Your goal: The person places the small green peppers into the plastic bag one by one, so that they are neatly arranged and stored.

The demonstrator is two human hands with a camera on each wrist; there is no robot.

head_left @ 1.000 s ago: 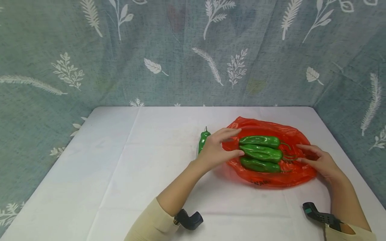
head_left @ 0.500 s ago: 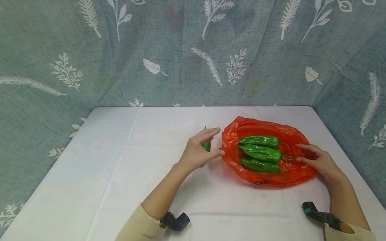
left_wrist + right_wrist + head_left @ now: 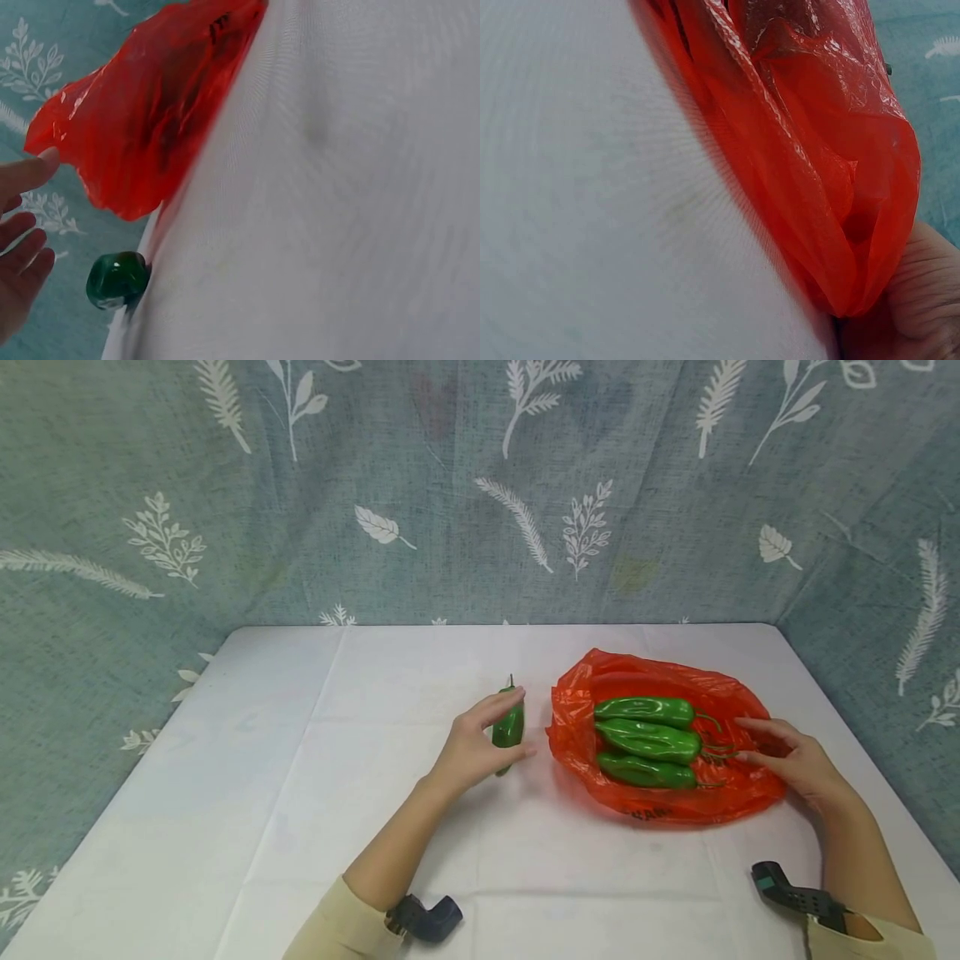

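A single green chili pepper (image 3: pixel 509 727) lies on the table, stem pointing away. My left hand (image 3: pixel 472 747) is over it from the left, thumb and fingers spread apart on either side of the pepper. The left wrist view shows the pepper's rounded end (image 3: pixel 118 280) beside the left hand (image 3: pixel 24 247), with a gap between them. A red plastic bag (image 3: pixel 577 727) lies opened out at the right, three green chili peppers (image 3: pixel 648 741) side by side in it. My right hand (image 3: pixel 806 768) rests at the bag's right side, fingers parted near the stems.
A white cloth (image 3: pixel 300 793) covers the table. Behind and beside it hangs a grey-green curtain (image 3: pixel 450 527) with white leaf prints. Dark wrist cameras (image 3: pixel 427 918) are strapped to both forearms.
My left hand has moved left, away from the bag's left edge, and come down around the lone pepper. The right hand and the three peppers have stayed in place.
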